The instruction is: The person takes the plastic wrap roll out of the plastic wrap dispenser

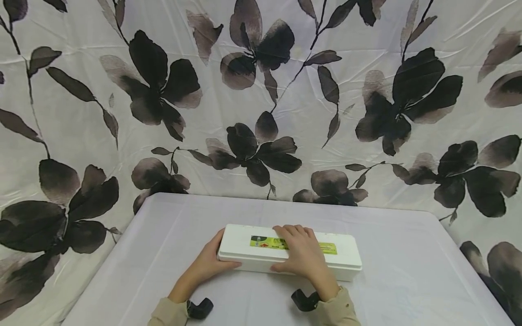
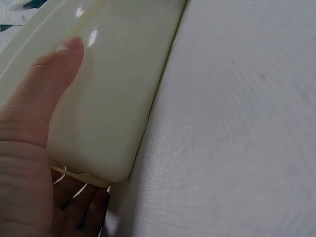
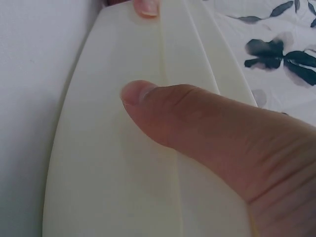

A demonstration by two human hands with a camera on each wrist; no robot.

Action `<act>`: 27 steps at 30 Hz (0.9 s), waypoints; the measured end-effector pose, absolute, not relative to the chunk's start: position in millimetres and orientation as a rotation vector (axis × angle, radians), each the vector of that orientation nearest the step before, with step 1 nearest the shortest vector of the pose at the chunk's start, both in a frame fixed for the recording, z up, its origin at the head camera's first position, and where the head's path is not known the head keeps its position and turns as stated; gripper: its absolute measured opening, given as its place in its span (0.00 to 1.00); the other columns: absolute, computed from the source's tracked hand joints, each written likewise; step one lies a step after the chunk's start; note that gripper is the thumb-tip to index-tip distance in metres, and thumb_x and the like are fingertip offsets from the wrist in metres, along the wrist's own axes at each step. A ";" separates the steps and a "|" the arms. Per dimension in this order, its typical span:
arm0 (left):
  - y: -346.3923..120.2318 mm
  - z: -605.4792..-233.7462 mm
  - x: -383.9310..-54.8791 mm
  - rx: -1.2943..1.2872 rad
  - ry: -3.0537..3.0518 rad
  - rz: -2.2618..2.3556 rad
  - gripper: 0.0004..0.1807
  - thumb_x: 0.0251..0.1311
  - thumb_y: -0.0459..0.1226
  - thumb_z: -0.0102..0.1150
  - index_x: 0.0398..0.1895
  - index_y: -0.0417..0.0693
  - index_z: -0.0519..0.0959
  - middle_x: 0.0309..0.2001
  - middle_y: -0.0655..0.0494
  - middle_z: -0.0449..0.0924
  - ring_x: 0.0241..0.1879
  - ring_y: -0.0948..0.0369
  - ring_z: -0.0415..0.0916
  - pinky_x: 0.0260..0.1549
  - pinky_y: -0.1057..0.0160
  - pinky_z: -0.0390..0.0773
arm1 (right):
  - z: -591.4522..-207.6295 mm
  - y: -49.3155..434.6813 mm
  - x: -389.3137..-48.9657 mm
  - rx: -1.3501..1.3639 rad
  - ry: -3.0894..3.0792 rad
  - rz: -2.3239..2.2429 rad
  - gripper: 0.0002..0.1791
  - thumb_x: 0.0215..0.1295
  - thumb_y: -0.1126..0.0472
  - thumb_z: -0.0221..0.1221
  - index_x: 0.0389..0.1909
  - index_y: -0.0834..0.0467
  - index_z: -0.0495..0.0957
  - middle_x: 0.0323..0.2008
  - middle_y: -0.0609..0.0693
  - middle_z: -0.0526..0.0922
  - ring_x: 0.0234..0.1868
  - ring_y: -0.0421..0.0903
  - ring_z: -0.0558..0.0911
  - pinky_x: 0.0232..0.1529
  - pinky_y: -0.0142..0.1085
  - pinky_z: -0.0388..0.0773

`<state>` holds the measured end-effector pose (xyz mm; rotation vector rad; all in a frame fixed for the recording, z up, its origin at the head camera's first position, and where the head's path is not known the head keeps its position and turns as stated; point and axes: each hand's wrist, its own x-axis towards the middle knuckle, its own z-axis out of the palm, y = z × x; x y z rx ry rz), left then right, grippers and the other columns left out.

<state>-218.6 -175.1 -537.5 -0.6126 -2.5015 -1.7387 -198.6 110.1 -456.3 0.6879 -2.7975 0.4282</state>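
Note:
A long white box (image 1: 290,267) with a lid lies on the table, a yellow-green printed label (image 1: 267,242) along its top. My left hand (image 1: 210,258) grips the box's left end, thumb on the front side and fingers round the end. In the left wrist view the thumb (image 2: 59,69) presses the smooth side wall, while the other fingers curl behind the end. My right hand (image 1: 302,251) lies across the lid and covers part of the label. Its fingers reach over the top to the far edge, and the thumb (image 3: 148,106) presses the front side.
A white cloth covers the table (image 1: 195,210). Behind it hangs a white curtain (image 1: 212,104) with dark flower prints. Black wrist devices (image 1: 200,309) sit at both beige sleeves (image 1: 338,310).

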 end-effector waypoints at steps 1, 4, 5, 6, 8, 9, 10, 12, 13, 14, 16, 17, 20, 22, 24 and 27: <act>-175.1 -537.2 -218.8 -0.614 -2.509 -1.732 0.58 0.38 0.39 0.83 0.75 0.52 0.58 0.67 0.52 0.70 0.65 0.51 0.68 0.63 0.40 0.63 | -456.1 110.1 -198.6 0.686 -2.793 0.425 0.54 0.32 0.35 0.77 0.65 0.50 0.73 0.56 0.51 0.79 0.57 0.53 0.76 0.59 0.53 0.67; -175.8 -536.5 -219.1 -0.616 -2.515 -1.737 0.57 0.39 0.42 0.83 0.75 0.54 0.58 0.67 0.54 0.70 0.65 0.52 0.68 0.63 0.41 0.63 | -455.2 110.1 -199.0 0.690 -2.783 0.416 0.53 0.31 0.35 0.77 0.65 0.49 0.74 0.55 0.51 0.80 0.56 0.53 0.76 0.58 0.53 0.68; -175.8 -535.9 -219.1 -0.624 -2.516 -1.734 0.57 0.40 0.43 0.83 0.75 0.55 0.58 0.67 0.55 0.70 0.65 0.52 0.68 0.64 0.41 0.63 | -454.8 110.2 -199.1 0.691 -2.781 0.412 0.53 0.31 0.35 0.77 0.65 0.49 0.74 0.55 0.51 0.80 0.56 0.53 0.76 0.58 0.53 0.68; -175.8 -535.3 -219.0 -0.633 -2.517 -1.730 0.57 0.41 0.44 0.82 0.75 0.56 0.58 0.67 0.55 0.70 0.65 0.52 0.68 0.63 0.41 0.63 | -454.3 110.2 -199.2 0.692 -2.782 0.405 0.53 0.31 0.35 0.77 0.65 0.49 0.75 0.55 0.51 0.80 0.56 0.53 0.76 0.58 0.52 0.68; -175.8 -533.8 -218.9 -0.651 -2.513 -1.728 0.56 0.42 0.44 0.82 0.75 0.56 0.58 0.67 0.56 0.70 0.65 0.53 0.69 0.63 0.41 0.64 | -453.0 110.2 -199.6 0.695 -2.785 0.401 0.52 0.32 0.35 0.77 0.65 0.49 0.75 0.55 0.50 0.81 0.56 0.52 0.77 0.57 0.52 0.69; -175.7 -532.9 -218.7 -0.658 -2.513 -1.720 0.56 0.42 0.45 0.81 0.75 0.57 0.58 0.67 0.57 0.70 0.65 0.53 0.69 0.62 0.42 0.65 | -452.3 110.1 -200.0 0.697 -2.787 0.403 0.52 0.32 0.36 0.77 0.64 0.49 0.75 0.55 0.50 0.81 0.56 0.52 0.77 0.57 0.52 0.69; -175.6 -531.9 -218.6 -0.664 -2.510 -1.715 0.56 0.42 0.45 0.81 0.75 0.58 0.58 0.67 0.58 0.70 0.64 0.54 0.69 0.62 0.42 0.66 | -451.8 110.0 -200.4 0.700 -2.789 0.408 0.51 0.33 0.36 0.77 0.64 0.49 0.76 0.55 0.51 0.81 0.56 0.52 0.77 0.57 0.52 0.69; -175.9 -531.1 -218.7 -0.672 -2.517 -1.692 0.55 0.43 0.46 0.81 0.75 0.59 0.58 0.67 0.59 0.71 0.64 0.55 0.70 0.61 0.44 0.67 | -450.5 109.8 -200.9 0.703 -2.794 0.426 0.50 0.34 0.38 0.78 0.64 0.49 0.76 0.55 0.51 0.81 0.55 0.53 0.77 0.57 0.52 0.70; -176.0 -530.8 -218.8 -0.672 -2.521 -1.683 0.55 0.43 0.46 0.81 0.75 0.59 0.58 0.66 0.59 0.71 0.63 0.56 0.70 0.61 0.44 0.68 | -450.1 109.8 -201.1 0.704 -2.798 0.441 0.50 0.34 0.38 0.78 0.64 0.49 0.76 0.54 0.51 0.81 0.55 0.53 0.77 0.57 0.52 0.70; -176.2 -530.8 -218.9 -0.670 -2.529 -1.668 0.55 0.43 0.46 0.81 0.75 0.59 0.58 0.66 0.60 0.71 0.64 0.56 0.70 0.61 0.45 0.68 | -449.6 109.8 -201.3 0.706 -2.803 0.454 0.49 0.34 0.39 0.78 0.63 0.49 0.77 0.54 0.52 0.81 0.55 0.53 0.77 0.57 0.52 0.70; -176.7 -531.1 -218.9 -0.662 -2.540 -1.658 0.55 0.43 0.46 0.81 0.75 0.59 0.58 0.66 0.60 0.71 0.63 0.56 0.70 0.61 0.46 0.68 | -449.2 109.9 -201.7 0.712 -2.809 0.479 0.48 0.34 0.40 0.78 0.63 0.50 0.77 0.54 0.53 0.81 0.55 0.54 0.77 0.57 0.52 0.70; -176.9 -531.2 -218.7 -0.658 -2.547 -1.654 0.55 0.43 0.47 0.81 0.75 0.59 0.58 0.66 0.60 0.71 0.63 0.57 0.70 0.61 0.46 0.68 | -449.0 110.0 -201.9 0.718 -2.811 0.488 0.48 0.34 0.41 0.78 0.63 0.50 0.77 0.54 0.53 0.81 0.55 0.55 0.78 0.57 0.53 0.70; -177.2 -531.0 -218.2 -0.657 -2.546 -1.662 0.55 0.43 0.46 0.81 0.75 0.57 0.59 0.66 0.58 0.72 0.63 0.56 0.70 0.61 0.47 0.68 | -449.0 110.7 -203.7 0.744 -2.810 0.500 0.48 0.35 0.41 0.78 0.63 0.51 0.77 0.53 0.53 0.82 0.53 0.55 0.78 0.56 0.52 0.72; -177.2 -530.8 -217.8 -0.658 -2.533 -1.673 0.55 0.43 0.45 0.81 0.75 0.56 0.59 0.66 0.57 0.72 0.63 0.55 0.70 0.61 0.47 0.69 | -449.0 111.0 -205.8 0.763 -2.807 0.497 0.48 0.35 0.41 0.78 0.63 0.51 0.78 0.53 0.52 0.82 0.52 0.54 0.78 0.55 0.51 0.73; -177.1 -531.1 -217.8 -0.671 -2.522 -1.668 0.54 0.43 0.45 0.81 0.75 0.54 0.60 0.66 0.56 0.72 0.63 0.54 0.70 0.61 0.48 0.69 | -448.7 111.4 -207.8 0.780 -2.810 0.496 0.48 0.35 0.42 0.78 0.63 0.51 0.78 0.52 0.52 0.82 0.51 0.53 0.79 0.54 0.51 0.74; -177.3 -531.6 -218.2 -0.680 -2.510 -1.668 0.54 0.44 0.45 0.81 0.75 0.54 0.60 0.65 0.55 0.73 0.63 0.54 0.71 0.60 0.50 0.70 | -446.3 112.4 -210.2 0.800 -2.826 0.507 0.47 0.35 0.42 0.78 0.63 0.51 0.78 0.51 0.52 0.83 0.50 0.54 0.79 0.51 0.51 0.75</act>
